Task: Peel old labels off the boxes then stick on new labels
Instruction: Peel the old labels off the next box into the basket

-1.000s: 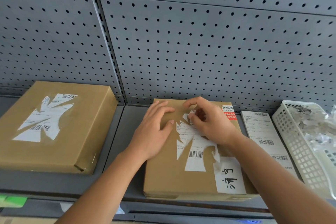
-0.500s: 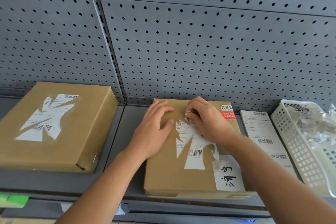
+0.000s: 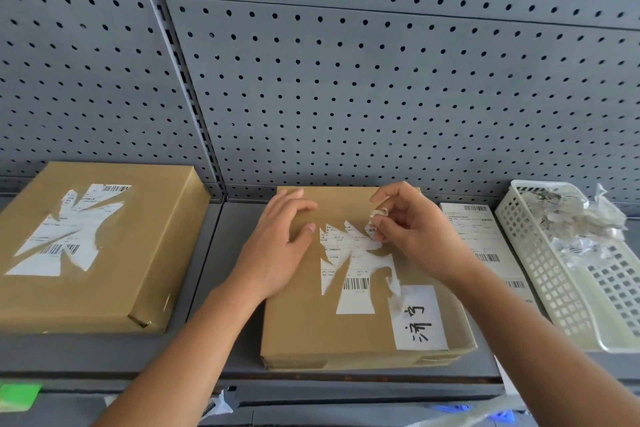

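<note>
Pinching label scrap [image 3: 378, 212], apparently torn, over box [image 3: 304, 322].

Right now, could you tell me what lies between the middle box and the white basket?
In the head view, a printed label sheet lies flat between the middle box and the white basket.

Rear wall: grey perforated panels [image 3: 381, 80], joined along a horizontal seam [image 3: 398, 13] and divided left of centre by a slotted upright [image 3: 180, 55]. Below, a grey metal shelf [image 3: 232, 229] is shown, its front edge [image 3: 104, 380] crossing the lower frame. A green tag [image 3: 19, 395] is seen beneath the front-left corner. The scene is lit evenly and softly.
</note>
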